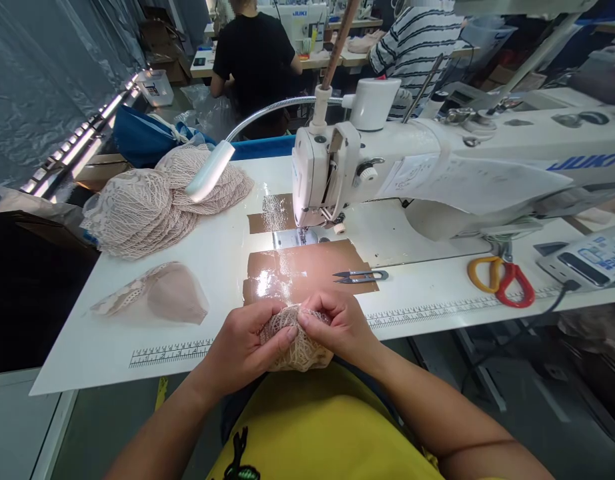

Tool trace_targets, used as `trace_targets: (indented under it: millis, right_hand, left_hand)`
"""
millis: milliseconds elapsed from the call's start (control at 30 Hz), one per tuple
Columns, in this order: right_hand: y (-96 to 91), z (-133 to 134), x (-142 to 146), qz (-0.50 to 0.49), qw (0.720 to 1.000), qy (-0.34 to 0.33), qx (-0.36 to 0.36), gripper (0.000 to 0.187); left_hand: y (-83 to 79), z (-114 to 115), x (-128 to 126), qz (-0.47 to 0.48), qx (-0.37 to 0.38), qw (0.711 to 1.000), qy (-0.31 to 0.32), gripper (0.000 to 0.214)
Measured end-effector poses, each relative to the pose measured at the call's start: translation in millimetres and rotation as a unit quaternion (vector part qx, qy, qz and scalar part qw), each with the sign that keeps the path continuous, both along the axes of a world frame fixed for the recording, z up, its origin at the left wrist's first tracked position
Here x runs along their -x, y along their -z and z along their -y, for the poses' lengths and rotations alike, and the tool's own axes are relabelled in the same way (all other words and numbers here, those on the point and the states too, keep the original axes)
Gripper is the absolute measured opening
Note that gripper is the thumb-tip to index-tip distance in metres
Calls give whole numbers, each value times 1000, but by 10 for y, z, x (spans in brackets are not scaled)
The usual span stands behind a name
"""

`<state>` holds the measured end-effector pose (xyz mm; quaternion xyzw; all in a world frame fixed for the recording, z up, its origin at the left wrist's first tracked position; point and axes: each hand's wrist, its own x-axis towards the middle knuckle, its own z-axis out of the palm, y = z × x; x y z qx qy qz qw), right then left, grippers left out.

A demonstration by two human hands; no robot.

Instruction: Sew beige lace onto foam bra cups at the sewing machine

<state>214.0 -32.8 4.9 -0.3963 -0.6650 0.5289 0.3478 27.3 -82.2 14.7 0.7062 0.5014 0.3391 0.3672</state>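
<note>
A beige lace bra cup (301, 348) is held at the table's front edge, close to my body. My left hand (250, 343) grips its left side, thumb on top of the lace. The fingertips of my right hand (340, 327) pinch its upper edge. Just beyond my hands, brown tape (307, 263) covers the table, with thread snips (360, 276) lying on it. Behind that stands a white sewing machine (317, 177), its needle area above a metal plate. To the left lies a single sheer beige cup piece (175, 293) with a lace edge.
Stacked lace cups (142, 210) fill the table's back left, under a lamp head (211, 172) on a bendable neck. Scissors (502, 280) with red and yellow handles and a control box (595, 257) lie at right. Two people (255, 60) sit at machines beyond.
</note>
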Motion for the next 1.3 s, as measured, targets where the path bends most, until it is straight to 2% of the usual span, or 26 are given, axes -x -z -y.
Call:
trace_targets:
  millis: [100,233,400,533,633,767,900,967,1067,1133,1200,1300]
  right_hand:
    - [18,5,-9,16,1000,-4,-9,18]
    - [27,-39,-59,24,999,-32,-19,21]
    - [1,-152,-138,-48,995,-85,0,23]
    - [-30,-173,-123,0,992,-123,1,14]
    - [-54,-170,-103,-9,992,-125,27,18]
    - [-85,-175,-109,-46,992,-108,55,19]
    - [-87,-185,-90,-63,990,-102,76,20]
    - [-71,-203,-63,-74,989,-99,86,21]
    - [-42,-265,-56,-76,986,-97,110,22]
    - [-30,-327,-113,-63,989,-78,111,22]
    - [-29,-391,-232,-43,994,-36,94,23]
    - [-56,-468,-453,-10,997,23,69,24]
  left_hand:
    - [10,-6,-31,26,11,1000,5,11]
    - [42,-3,-53,95,65,993,13,20]
    - [84,-2,-78,123,100,987,-3,24]
    - [112,-17,-127,129,114,985,-1,25]
    - [112,-36,-128,163,136,977,16,22]
    - [75,-73,-76,239,187,952,36,21]
    - [99,-115,-93,277,216,936,19,21]
    - [150,-139,-144,322,249,913,-6,23]
    - [197,-184,-165,395,313,862,-61,26]
    - [153,-220,-68,411,308,849,-122,25]
    - [38,-259,127,391,251,864,-195,21]
    - [-174,-350,437,274,76,901,-329,16]
